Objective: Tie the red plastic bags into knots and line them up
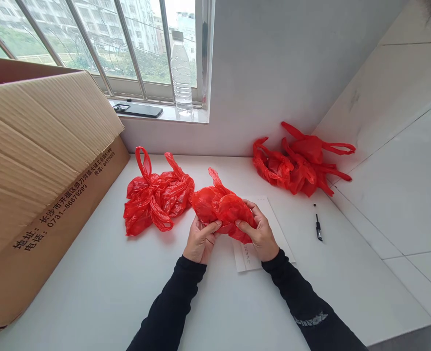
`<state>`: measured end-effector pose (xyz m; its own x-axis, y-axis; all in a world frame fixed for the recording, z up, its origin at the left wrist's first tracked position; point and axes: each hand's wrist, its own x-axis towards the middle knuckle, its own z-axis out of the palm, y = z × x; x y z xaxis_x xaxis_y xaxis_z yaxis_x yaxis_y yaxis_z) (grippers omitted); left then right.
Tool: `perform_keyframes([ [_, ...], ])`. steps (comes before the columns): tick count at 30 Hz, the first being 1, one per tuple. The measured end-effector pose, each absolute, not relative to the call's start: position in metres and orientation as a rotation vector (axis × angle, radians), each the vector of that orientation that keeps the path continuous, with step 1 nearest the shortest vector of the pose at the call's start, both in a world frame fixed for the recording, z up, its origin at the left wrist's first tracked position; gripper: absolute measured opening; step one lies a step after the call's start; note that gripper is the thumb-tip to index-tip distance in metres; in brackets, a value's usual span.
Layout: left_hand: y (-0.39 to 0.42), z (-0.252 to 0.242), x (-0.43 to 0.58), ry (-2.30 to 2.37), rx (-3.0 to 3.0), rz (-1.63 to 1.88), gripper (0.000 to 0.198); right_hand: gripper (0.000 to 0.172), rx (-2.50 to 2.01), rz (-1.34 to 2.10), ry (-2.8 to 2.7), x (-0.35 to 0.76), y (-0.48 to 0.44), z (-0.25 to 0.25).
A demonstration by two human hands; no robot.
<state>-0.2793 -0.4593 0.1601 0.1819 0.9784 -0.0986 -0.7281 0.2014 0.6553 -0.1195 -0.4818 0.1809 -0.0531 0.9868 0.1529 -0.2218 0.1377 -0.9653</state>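
Between my two hands, above the white table (102,292), is a crumpled red plastic bag (225,207) with one handle sticking up. My left hand (201,238) grips its lower left side, thumb on top. On the lower right side, my right hand (259,233) is closed the same way. What the bag contains, if anything, cannot be made out. Just left of it lie red plastic bags (157,195) with their handles up. Partly under the held bag and my right hand is a white sheet or pad (247,258) with small writing.
A large cardboard box (54,185) stands on the left, with something red inside. More red bags (303,165) are piled against the back right corner. A black pen (318,228) lies at right, its cap beside it. The windowsill holds a phone (138,109) and a water bottle (181,73).
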Motion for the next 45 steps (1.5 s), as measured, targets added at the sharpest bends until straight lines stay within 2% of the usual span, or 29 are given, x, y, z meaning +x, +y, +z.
perform_keyframes([
  [11,-0.458,0.166,-0.286,0.490,0.490,1.370,0.060,0.038,-1.001,1.207,-1.286,-0.119,-0.478,0.179],
  [16,-0.458,0.168,-0.286,0.479,0.394,1.337,0.037,0.035,-0.993,1.195,-1.290,-0.116,-0.478,0.178],
  [18,-0.457,0.167,-0.286,0.541,0.376,1.341,0.035,0.031,-1.008,1.175,-1.282,-0.116,-0.480,0.181],
  [24,-0.459,0.162,-0.279,0.677,0.520,1.265,0.040,0.040,-1.002,1.213,-1.124,-0.120,-0.481,0.183],
  [28,-0.462,0.163,-0.277,0.673,0.613,1.224,0.043,0.039,-1.028,1.187,-1.162,-0.117,-0.478,0.177],
  [33,-0.463,0.162,-0.276,0.678,0.660,1.215,0.050,0.023,-1.017,1.113,-1.119,-0.116,-0.478,0.174],
  [36,-0.462,0.161,-0.275,0.665,0.655,1.271,0.047,0.018,-0.995,1.108,-1.044,-0.117,-0.477,0.175],
  [45,-0.460,0.158,-0.276,0.650,0.635,1.253,0.044,0.027,-0.984,1.180,-1.104,-0.117,-0.478,0.177],
])
